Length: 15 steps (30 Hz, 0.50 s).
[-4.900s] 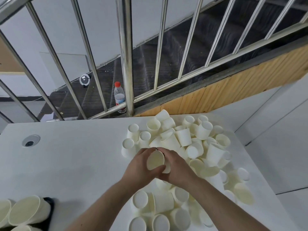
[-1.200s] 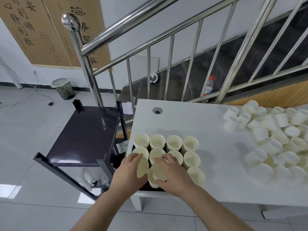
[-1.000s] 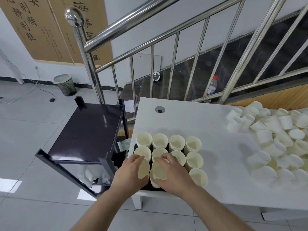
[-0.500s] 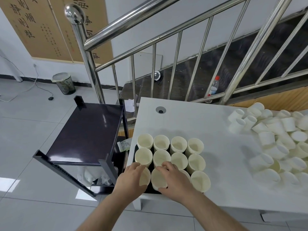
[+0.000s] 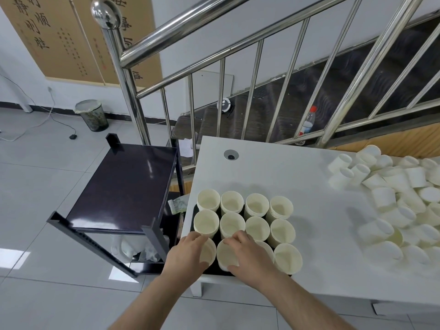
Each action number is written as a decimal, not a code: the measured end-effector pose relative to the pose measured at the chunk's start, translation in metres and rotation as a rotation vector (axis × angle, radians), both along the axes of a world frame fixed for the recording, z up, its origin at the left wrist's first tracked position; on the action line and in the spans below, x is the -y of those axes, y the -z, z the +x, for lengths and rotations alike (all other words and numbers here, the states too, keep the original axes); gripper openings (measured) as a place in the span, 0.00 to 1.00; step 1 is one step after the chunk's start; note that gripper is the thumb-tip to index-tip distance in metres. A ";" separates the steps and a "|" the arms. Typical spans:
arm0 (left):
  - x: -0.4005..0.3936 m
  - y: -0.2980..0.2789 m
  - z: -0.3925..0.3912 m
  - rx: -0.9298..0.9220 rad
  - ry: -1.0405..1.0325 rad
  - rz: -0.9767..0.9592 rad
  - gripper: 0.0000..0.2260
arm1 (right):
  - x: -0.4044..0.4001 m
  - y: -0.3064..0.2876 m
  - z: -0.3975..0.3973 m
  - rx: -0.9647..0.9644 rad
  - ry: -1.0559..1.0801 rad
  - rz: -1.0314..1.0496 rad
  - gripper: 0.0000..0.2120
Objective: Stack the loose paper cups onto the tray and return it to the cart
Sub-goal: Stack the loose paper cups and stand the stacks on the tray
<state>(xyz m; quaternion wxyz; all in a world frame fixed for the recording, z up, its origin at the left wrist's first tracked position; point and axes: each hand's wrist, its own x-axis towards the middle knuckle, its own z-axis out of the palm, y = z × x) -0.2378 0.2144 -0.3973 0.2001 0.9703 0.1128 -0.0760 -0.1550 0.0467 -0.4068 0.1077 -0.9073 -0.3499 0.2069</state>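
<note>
Both hands have moved from the loose cup pile (image 5: 390, 201) at the right end of the table (image 5: 297, 177) to the tray (image 5: 193, 217) at its front left corner. The left hand (image 5: 184, 254) and right hand (image 5: 250, 254) have each lowered a cup stack into the tray's front row, where the two stacks now stand upright. The left-hand stack (image 5: 208, 251) and right-hand stack (image 5: 226, 254) remain gripped.
</note>
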 end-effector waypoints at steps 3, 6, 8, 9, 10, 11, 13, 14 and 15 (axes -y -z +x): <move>0.005 -0.004 0.001 0.039 0.002 0.029 0.25 | 0.005 -0.007 0.000 0.019 -0.001 0.019 0.27; 0.016 -0.012 0.008 0.113 -0.004 0.014 0.24 | 0.017 -0.017 0.003 0.037 0.023 0.061 0.28; 0.026 -0.018 0.013 0.152 0.005 -0.004 0.23 | 0.028 -0.024 0.006 0.054 0.045 0.092 0.27; 0.033 -0.021 0.016 0.167 0.012 -0.015 0.23 | 0.035 -0.028 0.007 0.060 0.056 0.102 0.27; 0.039 -0.023 0.019 0.174 0.019 -0.031 0.23 | 0.043 -0.032 0.008 0.063 0.065 0.105 0.28; 0.048 -0.027 0.022 0.181 0.027 -0.048 0.23 | 0.051 -0.036 0.009 0.068 0.072 0.104 0.28; 0.070 -0.033 0.028 0.198 0.057 -0.053 0.23 | 0.075 -0.043 0.012 0.085 0.091 0.122 0.27; 0.080 -0.036 0.031 0.210 0.070 -0.051 0.23 | 0.086 -0.045 0.013 0.093 0.097 0.133 0.27; 0.091 -0.039 0.034 0.218 0.086 -0.054 0.23 | 0.099 -0.046 0.014 0.106 0.106 0.145 0.27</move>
